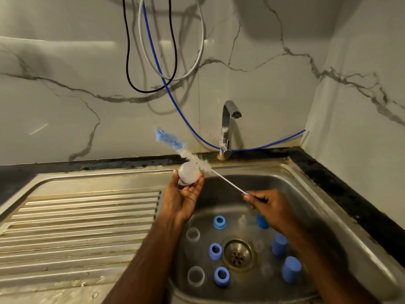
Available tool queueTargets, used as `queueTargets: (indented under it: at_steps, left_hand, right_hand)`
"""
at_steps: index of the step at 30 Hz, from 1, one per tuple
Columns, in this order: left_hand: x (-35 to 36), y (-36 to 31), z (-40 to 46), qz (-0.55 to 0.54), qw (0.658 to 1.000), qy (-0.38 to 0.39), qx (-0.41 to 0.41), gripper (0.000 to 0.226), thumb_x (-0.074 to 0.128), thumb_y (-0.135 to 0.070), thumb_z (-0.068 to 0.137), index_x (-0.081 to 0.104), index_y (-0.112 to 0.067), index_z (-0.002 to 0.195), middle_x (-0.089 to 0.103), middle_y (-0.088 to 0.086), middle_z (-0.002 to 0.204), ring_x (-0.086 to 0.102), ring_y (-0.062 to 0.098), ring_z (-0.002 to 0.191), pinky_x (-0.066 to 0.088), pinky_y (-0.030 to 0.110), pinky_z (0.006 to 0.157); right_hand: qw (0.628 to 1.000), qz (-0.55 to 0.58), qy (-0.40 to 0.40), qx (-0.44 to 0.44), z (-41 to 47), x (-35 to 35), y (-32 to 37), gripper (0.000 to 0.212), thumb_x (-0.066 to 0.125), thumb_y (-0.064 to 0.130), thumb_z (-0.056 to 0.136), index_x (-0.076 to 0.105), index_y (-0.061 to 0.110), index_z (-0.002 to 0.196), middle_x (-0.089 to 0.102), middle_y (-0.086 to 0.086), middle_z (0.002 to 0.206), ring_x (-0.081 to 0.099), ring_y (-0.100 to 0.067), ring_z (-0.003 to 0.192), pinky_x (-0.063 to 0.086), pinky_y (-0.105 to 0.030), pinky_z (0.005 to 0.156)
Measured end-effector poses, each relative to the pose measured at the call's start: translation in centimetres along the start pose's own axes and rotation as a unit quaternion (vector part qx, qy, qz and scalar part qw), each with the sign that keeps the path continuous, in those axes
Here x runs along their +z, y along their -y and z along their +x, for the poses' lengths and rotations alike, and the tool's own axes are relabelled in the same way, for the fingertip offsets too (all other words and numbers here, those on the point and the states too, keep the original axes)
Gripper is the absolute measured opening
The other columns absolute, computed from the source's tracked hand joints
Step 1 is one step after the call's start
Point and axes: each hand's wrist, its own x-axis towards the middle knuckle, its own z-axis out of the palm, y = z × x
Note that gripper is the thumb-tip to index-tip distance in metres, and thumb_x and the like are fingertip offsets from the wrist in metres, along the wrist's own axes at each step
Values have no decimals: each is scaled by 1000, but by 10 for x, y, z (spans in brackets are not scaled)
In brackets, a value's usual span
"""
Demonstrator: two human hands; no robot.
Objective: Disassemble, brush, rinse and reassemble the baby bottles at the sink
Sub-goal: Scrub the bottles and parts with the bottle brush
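Note:
My left hand (184,194) holds a clear baby bottle (189,174) by its base, above the sink's left rim. My right hand (266,204) pinches the wire handle of a bottle brush (197,160). The brush's white bristles and blue sponge tip stick out up and to the left, past the bottle. In the sink basin (306,194) lie three blue collar rings (219,222), three blue caps (279,244), two clear bottles (192,234) and clear teats (242,220).
A chrome tap (228,128) stands behind the basin, with no water running. The ribbed steel drainboard (83,227) lies to the left. A drain (237,255) sits in the middle of the basin. Hoses and cables (166,84) hang on the marble wall. A dark counter edge runs along the right.

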Motion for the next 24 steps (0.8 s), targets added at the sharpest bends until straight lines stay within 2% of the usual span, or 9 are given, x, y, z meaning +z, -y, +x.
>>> queueTargets:
  at_steps: [4, 9, 12, 15, 18, 20, 24]
  left_hand:
    - [3, 10, -3, 18, 1000, -3, -5, 38, 53, -35, 102, 59, -6, 127, 67, 28, 124, 66, 38, 114, 61, 45, 84]
    - [1, -4, 1, 0, 1000, -7, 9, 47, 55, -38, 101, 55, -4, 134, 67, 28, 125, 66, 38, 116, 61, 43, 86]
    - [1, 0, -1, 16, 1000, -2, 8, 47, 54, -38, 101, 54, -7, 136, 67, 26, 125, 66, 36, 117, 62, 42, 86]
    - [7, 11, -6, 43, 999, 7, -4, 45, 52, -38, 102, 54, -7, 135, 65, 27, 127, 65, 36, 116, 57, 42, 87]
    - [5, 2, -3, 30, 999, 22, -2, 45, 54, -35, 101, 52, -8, 137, 66, 27, 126, 66, 39, 116, 60, 44, 89]
    - [1, -4, 0, 39, 998, 47, -6, 44, 54, -30, 101, 50, -10, 140, 66, 26, 128, 65, 41, 118, 59, 49, 91]
    - [2, 10, -2, 153, 984, 93, -7, 41, 51, -13, 97, 55, -23, 137, 62, 18, 135, 62, 44, 119, 56, 60, 91]
  right_hand:
    - [999, -3, 30, -31, -1, 14, 5, 17, 70, 23, 92, 72, 40, 94, 75, 11, 75, 69, -4, 72, 52, -13, 70]
    - [999, -12, 47, -1, -3, -2, 2, 17, 67, 22, 94, 71, 36, 86, 70, 8, 64, 65, -1, 63, 50, -12, 66]
    - [998, -16, 55, 4, -4, 4, 4, 16, 66, 25, 94, 71, 38, 86, 72, 11, 69, 67, -4, 66, 52, -14, 66]
    - [1000, -12, 25, 1, -2, 13, 6, 16, 68, 27, 94, 71, 41, 87, 75, 4, 74, 68, -7, 69, 54, -17, 66]
    - [998, -17, 51, 22, -3, -4, 1, 15, 67, 25, 94, 73, 34, 84, 69, 6, 62, 63, -2, 61, 51, -15, 63]
    - [997, -28, 61, 35, -4, -10, -4, 16, 66, 26, 95, 75, 30, 82, 66, 2, 60, 61, -4, 57, 51, -18, 61]
    - [999, -35, 21, 14, -1, 9, 4, 18, 65, 24, 96, 78, 16, 87, 65, -7, 62, 56, -3, 55, 48, -18, 61]
